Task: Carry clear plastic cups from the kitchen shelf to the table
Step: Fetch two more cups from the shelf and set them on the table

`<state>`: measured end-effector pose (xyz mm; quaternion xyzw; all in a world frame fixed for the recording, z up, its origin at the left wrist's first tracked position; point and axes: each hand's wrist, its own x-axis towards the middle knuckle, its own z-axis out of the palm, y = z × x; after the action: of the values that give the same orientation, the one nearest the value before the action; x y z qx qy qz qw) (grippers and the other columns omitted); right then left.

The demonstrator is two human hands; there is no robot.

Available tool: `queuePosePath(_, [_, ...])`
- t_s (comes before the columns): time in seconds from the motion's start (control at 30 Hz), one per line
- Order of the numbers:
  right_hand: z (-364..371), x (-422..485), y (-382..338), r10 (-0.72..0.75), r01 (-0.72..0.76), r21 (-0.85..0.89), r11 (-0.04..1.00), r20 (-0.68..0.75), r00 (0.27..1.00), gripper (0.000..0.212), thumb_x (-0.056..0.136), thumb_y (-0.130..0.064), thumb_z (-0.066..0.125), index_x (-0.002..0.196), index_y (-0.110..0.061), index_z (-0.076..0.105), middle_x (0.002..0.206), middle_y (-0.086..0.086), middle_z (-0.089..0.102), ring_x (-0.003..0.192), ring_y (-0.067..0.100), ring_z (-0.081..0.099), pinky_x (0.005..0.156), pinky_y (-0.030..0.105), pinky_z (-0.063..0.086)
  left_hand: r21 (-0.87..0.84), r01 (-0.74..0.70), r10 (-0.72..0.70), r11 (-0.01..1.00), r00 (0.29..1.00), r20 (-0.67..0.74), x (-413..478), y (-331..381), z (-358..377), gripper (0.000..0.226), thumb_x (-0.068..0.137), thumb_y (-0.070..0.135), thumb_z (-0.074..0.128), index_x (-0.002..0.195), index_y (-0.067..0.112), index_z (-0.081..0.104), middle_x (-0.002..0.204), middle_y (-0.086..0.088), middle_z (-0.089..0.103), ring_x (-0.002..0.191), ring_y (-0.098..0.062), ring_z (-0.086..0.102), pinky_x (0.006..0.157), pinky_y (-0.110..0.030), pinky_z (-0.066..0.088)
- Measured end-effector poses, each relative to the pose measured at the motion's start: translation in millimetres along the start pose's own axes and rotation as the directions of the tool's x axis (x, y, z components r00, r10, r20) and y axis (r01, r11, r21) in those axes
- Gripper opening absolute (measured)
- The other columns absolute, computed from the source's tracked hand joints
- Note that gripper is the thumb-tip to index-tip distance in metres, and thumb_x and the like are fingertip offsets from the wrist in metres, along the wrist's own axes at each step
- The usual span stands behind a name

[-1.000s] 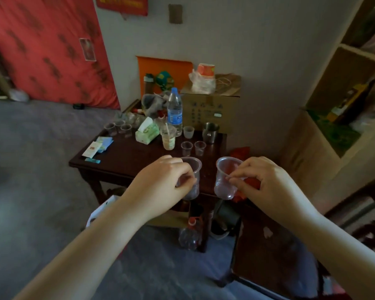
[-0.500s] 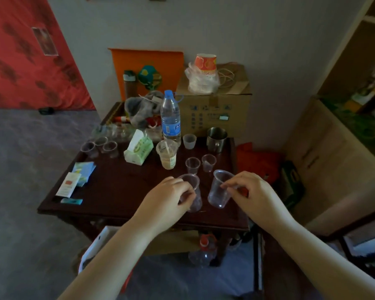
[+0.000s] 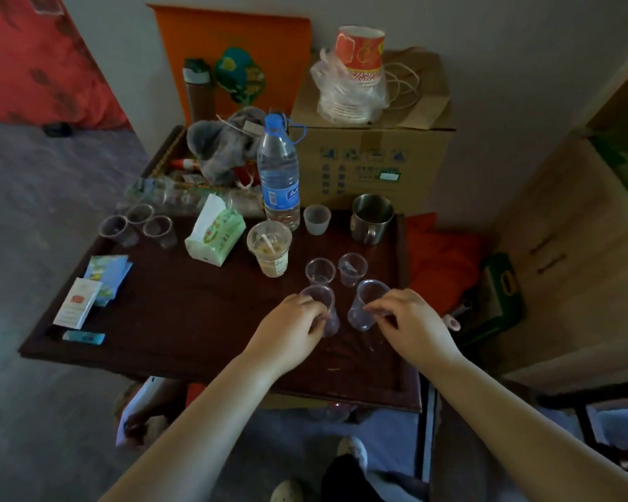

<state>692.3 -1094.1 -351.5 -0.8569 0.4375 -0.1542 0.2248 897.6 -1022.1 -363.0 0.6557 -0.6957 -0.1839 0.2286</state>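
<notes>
Our left hand (image 3: pixel 293 329) grips clear plastic cup (image 3: pixel 321 306); right hand (image 3: pixel 412 326) pinches second tilted cup (image 3: pixel 366 302) over dark tabletop (image 3: pixel 182 313).

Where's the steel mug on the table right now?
In the head view, the steel mug stands at the table's far right corner, just in front of the cardboard box, with a small frosted cup to its left.

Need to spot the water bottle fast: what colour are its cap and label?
Both blue, on the clear water bottle; head view.
</notes>
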Motion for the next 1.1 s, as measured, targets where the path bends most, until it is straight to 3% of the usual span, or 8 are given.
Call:
queuePosePath(0.1, [14,22,26,-0.02,0.022,-0.019,1.0,0.073,0.997,0.022,0.086,-0.014,0.056,0.104,-0.022,0.067,0.096,-0.008,0.062,0.095,0.008,0.051,0.076,0.023,0.045,-0.025,0.072,-0.071,0.997,0.997,0.031,16,-10,21,0.012,0.085,0.018,0.052,0.09,0.022,0.063,0.081,0.014,0.054,0.086,-0.009,0.051,0.063,-0.01,0.031])
queuePosePath(0.2, [28,37,50,-0.046,0.052,-0.043,0.998,0.147,0.988,0.024,0.088,-0.014,0.053,0.106,-0.021,0.066,0.099,-0.007,0.061,0.095,0.009,0.051,0.074,0.024,0.045,-0.039,0.139,-0.137,0.989,0.989,0.057,29,-20,41,0.021,0.085,0.018,0.052,0.102,0.02,0.064,0.103,0.005,0.065,0.097,-0.01,0.052,0.074,-0.018,0.038])
queuePosePath(0.37, [43,55,75,-0.076,0.085,-0.042,0.996,0.183,0.98,0.025,0.088,-0.012,0.052,0.107,-0.018,0.066,0.096,-0.005,0.062,0.097,0.013,0.051,0.071,0.028,0.049,-0.012,0.186,-0.185,0.982,0.981,0.061,46,-33,66,0.023,0.087,0.018,0.048,0.105,0.02,0.063,0.107,0.005,0.063,0.097,-0.009,0.049,0.077,-0.02,0.041])
queuePosePath(0.53, [59,62,88,-0.077,0.083,-0.021,0.996,0.191,0.978,0.024,0.087,-0.007,0.051,0.106,-0.012,0.065,0.096,0.0,0.061,0.1,0.016,0.051,0.074,0.028,0.05,0.002,0.215,-0.214,0.977,0.973,0.082,56,-39,83,0.023,0.088,0.015,0.046,0.106,0.016,0.061,0.112,0.001,0.061,0.103,-0.016,0.05,0.085,-0.034,0.045])
queuePosePath(0.73, [78,59,97,-0.09,0.093,-0.007,0.996,0.201,0.975,0.027,0.086,-0.003,0.052,0.111,-0.008,0.062,0.105,0.002,0.059,0.109,0.015,0.049,0.08,0.018,0.044,0.033,0.223,-0.226,0.974,0.966,0.127,62,-41,95,0.022,0.087,0.014,0.047,0.106,0.016,0.058,0.112,0.0,0.058,0.106,-0.017,0.047,0.084,-0.033,0.046])
queuePosePath(1.1, [93,47,104,-0.053,0.058,-0.024,0.998,0.172,0.984,0.038,0.088,-0.002,0.049,0.125,-0.008,0.053,0.123,0.003,0.052,0.124,0.015,0.041,0.092,0.018,0.039,0.037,0.229,-0.232,0.973,0.953,0.195,63,-47,106,0.03,0.089,0.017,0.046,0.117,0.014,0.056,0.122,-0.001,0.055,0.115,-0.017,0.044,0.089,-0.028,0.045])
